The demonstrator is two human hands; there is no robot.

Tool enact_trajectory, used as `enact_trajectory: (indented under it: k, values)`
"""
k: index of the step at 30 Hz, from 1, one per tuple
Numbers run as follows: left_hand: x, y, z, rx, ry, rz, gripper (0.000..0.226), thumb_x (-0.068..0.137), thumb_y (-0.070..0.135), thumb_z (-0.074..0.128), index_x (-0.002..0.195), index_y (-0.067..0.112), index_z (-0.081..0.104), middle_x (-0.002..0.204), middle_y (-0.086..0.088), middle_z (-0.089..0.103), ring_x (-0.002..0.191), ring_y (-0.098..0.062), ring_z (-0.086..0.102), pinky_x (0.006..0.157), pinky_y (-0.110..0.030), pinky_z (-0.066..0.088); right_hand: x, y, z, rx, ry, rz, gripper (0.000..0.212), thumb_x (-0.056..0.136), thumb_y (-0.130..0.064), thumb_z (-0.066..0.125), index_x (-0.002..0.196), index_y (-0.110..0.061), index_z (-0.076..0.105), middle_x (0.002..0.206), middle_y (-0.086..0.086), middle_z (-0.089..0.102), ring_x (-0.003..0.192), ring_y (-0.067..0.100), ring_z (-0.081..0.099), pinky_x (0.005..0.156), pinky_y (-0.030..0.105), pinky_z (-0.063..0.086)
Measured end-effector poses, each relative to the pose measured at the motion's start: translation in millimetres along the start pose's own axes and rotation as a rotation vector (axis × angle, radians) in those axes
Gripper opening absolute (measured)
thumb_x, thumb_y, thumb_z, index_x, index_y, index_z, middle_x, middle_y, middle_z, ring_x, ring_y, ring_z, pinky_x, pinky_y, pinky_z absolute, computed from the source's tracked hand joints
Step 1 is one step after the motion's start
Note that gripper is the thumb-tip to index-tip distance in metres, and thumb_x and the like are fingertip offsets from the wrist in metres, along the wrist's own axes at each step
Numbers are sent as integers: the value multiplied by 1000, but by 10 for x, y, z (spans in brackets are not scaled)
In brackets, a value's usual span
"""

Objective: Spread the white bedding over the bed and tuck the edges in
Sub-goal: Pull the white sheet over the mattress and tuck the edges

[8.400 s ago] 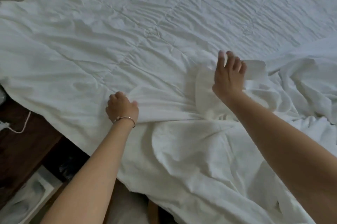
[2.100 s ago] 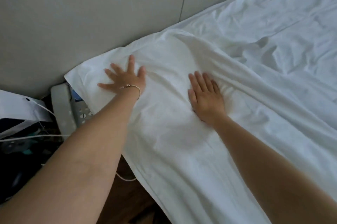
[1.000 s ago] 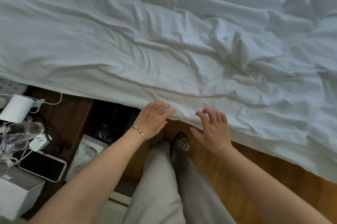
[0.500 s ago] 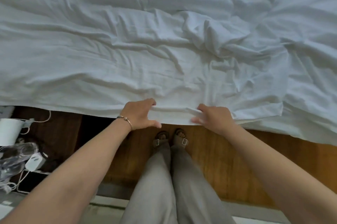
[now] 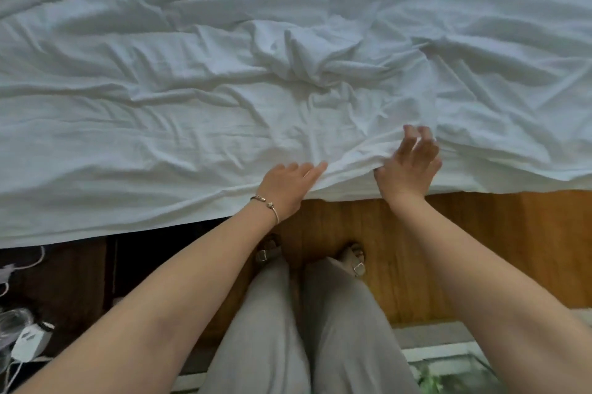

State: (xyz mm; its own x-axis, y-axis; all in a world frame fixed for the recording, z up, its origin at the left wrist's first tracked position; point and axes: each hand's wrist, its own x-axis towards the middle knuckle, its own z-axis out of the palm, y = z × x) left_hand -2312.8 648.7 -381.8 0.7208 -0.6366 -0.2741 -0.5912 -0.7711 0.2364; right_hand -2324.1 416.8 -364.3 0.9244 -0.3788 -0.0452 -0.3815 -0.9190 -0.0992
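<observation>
Left hand (image 5: 288, 182) flat on white bedding (image 5: 192, 105); right hand (image 5: 411, 166) loosely spread, thumb under its edge.

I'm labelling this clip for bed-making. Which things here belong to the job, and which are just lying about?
In the job:
white bedding
left hand
right hand

Lying about:
white charger and cables
wooden floor

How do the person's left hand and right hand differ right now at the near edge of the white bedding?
The left hand, with a thin metal bracelet, lies with straight fingers on the white bedding. The right hand wears no bracelet and spreads its loosely bent fingers, raised. Both are at the bedding's near edge.
</observation>
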Motion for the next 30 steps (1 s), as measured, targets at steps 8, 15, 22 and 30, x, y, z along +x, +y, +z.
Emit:
enact_trajectory:
  k: [8, 15, 22, 30]
  values:
    - [1038, 1151, -51, 0, 347, 148, 73, 56, -6, 67, 125, 16, 57, 105, -5, 67, 75, -26, 63, 52, -27, 46, 413, 1229, -10, 21, -276, 46, 47, 92, -27, 59, 134, -12, 43, 135, 11, 45, 122, 30, 45, 87, 42, 49]
    - [1799, 1752, -58, -60, 371, -10, 48, 73, 4, 32, 113, 20, 54, 102, -7, 64, 75, -29, 63, 51, -28, 45, 969, 2132, 57, -152, -262, -239, 67, 80, -32, 70, 137, -26, 36, 136, 7, 36, 123, 34, 34, 91, 47, 41]
    - [1809, 1956, -80, -290, 186, -341, 53, 88, -3, 44, 134, 22, 53, 116, -9, 53, 87, -35, 58, 57, -32, 35, 1384, 2686, -58, 139, -266, -463, 17, 88, 6, 49, 90, -10, 57, 90, 3, 56, 81, 26, 52, 60, 31, 32]
    - [1821, 2045, -162, -425, 459, -492, 32, 90, 45, 58, 119, 33, 62, 97, 3, 62, 73, -23, 63, 52, -26, 40, 1270, 2533, -76, 106, -240, -572, 39, 93, -5, 55, 131, -11, 55, 132, 11, 55, 117, 36, 51, 80, 43, 48]
